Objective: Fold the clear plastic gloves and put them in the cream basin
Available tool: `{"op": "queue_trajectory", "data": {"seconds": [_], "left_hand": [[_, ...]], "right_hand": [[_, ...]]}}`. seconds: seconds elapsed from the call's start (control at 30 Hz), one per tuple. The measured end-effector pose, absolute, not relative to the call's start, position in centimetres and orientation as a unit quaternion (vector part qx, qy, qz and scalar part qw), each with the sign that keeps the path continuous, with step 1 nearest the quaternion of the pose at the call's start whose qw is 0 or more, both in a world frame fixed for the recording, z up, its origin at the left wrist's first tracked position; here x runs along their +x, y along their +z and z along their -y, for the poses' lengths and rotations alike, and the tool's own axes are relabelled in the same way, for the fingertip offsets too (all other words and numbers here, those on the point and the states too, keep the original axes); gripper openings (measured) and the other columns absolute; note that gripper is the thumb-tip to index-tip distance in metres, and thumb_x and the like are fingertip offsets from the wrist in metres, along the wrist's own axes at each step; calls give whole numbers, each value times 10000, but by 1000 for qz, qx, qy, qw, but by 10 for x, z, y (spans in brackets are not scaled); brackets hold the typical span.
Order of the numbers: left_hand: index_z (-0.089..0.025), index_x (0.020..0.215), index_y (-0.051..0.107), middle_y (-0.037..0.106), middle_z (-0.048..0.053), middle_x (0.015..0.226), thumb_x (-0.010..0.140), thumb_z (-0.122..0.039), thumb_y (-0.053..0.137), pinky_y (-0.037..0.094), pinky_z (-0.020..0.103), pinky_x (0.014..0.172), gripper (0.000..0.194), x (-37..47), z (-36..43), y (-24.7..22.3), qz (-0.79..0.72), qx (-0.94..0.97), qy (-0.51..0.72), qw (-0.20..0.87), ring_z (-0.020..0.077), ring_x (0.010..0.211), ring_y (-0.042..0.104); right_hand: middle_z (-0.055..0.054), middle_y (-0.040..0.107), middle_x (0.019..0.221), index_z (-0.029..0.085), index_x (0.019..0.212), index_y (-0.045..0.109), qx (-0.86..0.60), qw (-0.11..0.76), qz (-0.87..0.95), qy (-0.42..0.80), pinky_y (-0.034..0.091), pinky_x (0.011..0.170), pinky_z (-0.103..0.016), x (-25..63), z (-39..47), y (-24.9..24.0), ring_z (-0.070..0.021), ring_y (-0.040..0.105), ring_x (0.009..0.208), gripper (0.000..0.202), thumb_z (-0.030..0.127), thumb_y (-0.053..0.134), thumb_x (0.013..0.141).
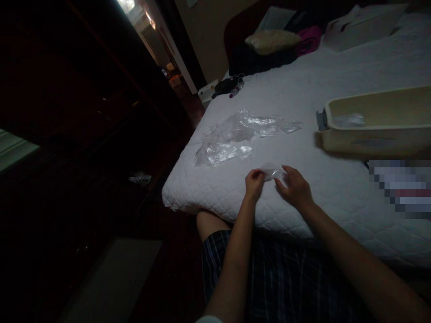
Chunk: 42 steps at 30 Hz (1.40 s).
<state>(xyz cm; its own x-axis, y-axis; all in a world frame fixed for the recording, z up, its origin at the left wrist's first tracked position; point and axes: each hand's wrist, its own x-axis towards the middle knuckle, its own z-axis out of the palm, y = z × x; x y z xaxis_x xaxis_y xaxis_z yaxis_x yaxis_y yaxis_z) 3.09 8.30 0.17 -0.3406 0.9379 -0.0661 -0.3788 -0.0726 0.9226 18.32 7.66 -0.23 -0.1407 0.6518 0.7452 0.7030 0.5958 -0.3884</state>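
my left hand [255, 185] pinches a thin, clear plastic piece [270, 172] over the white, diamond-quilted bedspread [215, 186]. my right hand [298, 188], thumb and forefinger parted, meets its opposite edge; grip unclear. crumpled, glossy film [232, 132] lies beyond.

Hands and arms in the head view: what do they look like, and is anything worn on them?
They are a person's: the left hand and right hand wear no gloves, and both forearms are bare, with no cables or markings visible. A pale edge, probably a sleeve, shows low on the left arm. Rings are too small to tell.
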Motion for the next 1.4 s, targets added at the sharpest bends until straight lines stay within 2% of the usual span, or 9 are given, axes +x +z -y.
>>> {"op": "queue_trajectory", "data": {"seconds": [0.13,0.27,0.43,0.73,0.83,0.93,1.13,1.3,1.4], "left_hand": [[-165,772,657,652,-25,727,559,-206,817,455,253,746,270,26,-81,2,-457,289,659,523,98,687,586],[-162,776,648,630,-35,692,499,-297,874,454,229,677,383,22,-78,4,-442,282,655,544,82,639,572],[-163,692,600,554,-68,591,430,-410,902,390,189,572,470,24,-76,8,-452,291,641,548,51,555,497],[-155,592,593,517,-52,552,523,-466,847,315,216,544,407,29,-72,14,-498,386,571,526,66,549,430],[-154,637,633,541,-45,601,483,-409,878,331,216,567,385,29,-70,15,-483,455,527,531,70,580,441],[-159,665,614,575,-28,686,506,-428,874,384,213,629,406,28,-70,15,-458,459,553,524,79,650,492],[-198,785,534,496,-75,590,586,-592,794,352,192,519,513,27,-76,6,-483,335,599,544,65,510,462],[-184,735,539,473,-68,566,644,-686,706,317,201,492,537,26,-79,5,-482,315,619,534,59,478,407],[-175,794,588,523,-54,611,564,-696,749,331,212,508,592,24,-76,7,-459,321,622,548,65,507,427]], "right_hand": [[-209,649,1157,61,1302,491,-404,432,804,-65,509,845,-401,181,-79,-3,-273,622,1015,461,308,509,913],[-132,700,936,126,1069,625,-389,398,829,-56,489,760,-368,183,-80,-3,-236,630,851,254,249,444,941],[-105,659,814,166,926,628,-432,422,795,-48,463,735,-346,184,-78,1,-217,584,764,255,253,390,959],[-78,642,790,204,917,596,-571,478,667,20,415,645,-317,187,-81,-12,-203,572,698,428,474,269,977],[-72,631,763,201,923,591,-612,507,606,42,375,595,-307,188,-81,-13,-197,552,638,463,539,276,956],[-65,610,731,191,951,593,-647,529,546,62,348,567,-307,190,-81,-11,-196,532,598,493,571,278,943],[-40,637,734,165,1077,584,-569,516,633,99,423,591,-301,191,-80,-6,-188,578,613,623,715,472,805],[-78,668,740,191,793,624,-493,464,735,46,462,662,-318,187,-79,-3,-205,619,699,380,559,543,845],[-77,679,762,198,803,619,-512,483,708,53,474,659,-319,186,-79,-5,-196,623,681,295,439,479,898]]}}
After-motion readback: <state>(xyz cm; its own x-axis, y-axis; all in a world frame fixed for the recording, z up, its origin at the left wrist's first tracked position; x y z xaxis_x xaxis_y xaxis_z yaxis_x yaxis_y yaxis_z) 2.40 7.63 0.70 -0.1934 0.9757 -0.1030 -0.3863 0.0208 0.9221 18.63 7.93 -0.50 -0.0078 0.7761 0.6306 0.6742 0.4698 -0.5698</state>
